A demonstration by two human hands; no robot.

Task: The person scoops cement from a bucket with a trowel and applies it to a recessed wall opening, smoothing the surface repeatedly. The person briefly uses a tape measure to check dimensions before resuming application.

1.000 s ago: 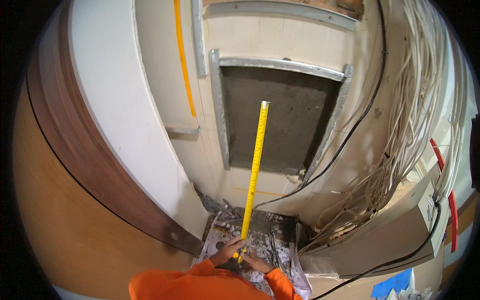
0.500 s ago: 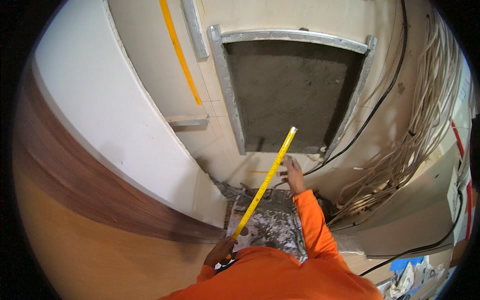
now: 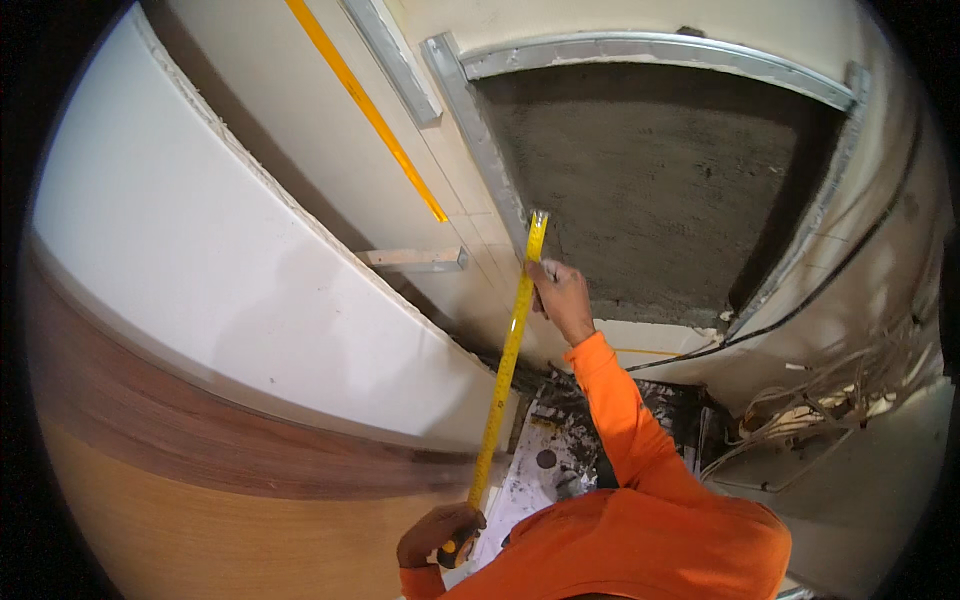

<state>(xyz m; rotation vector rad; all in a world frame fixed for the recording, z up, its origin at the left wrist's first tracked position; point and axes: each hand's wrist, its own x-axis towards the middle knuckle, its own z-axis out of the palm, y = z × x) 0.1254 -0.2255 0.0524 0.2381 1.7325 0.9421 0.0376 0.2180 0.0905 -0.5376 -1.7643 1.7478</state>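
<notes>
A yellow tape measure blade runs from low centre up to the left metal frame of a grey rough-plastered wall opening. My left hand grips the tape measure case at the bottom of the picture. My right hand, arm in an orange sleeve, pinches the blade near its upper end, beside the lower left corner of the opening.
A white board leans at the left above a brown wood panel. A short metal bracket juts from the wall. Loose white cables and a black cable hang at the right. Debris covers the floor.
My right hand has come up from the tape case to grip the blade near its tip. The blade's top has swung from the middle of the opening to its left frame.
</notes>
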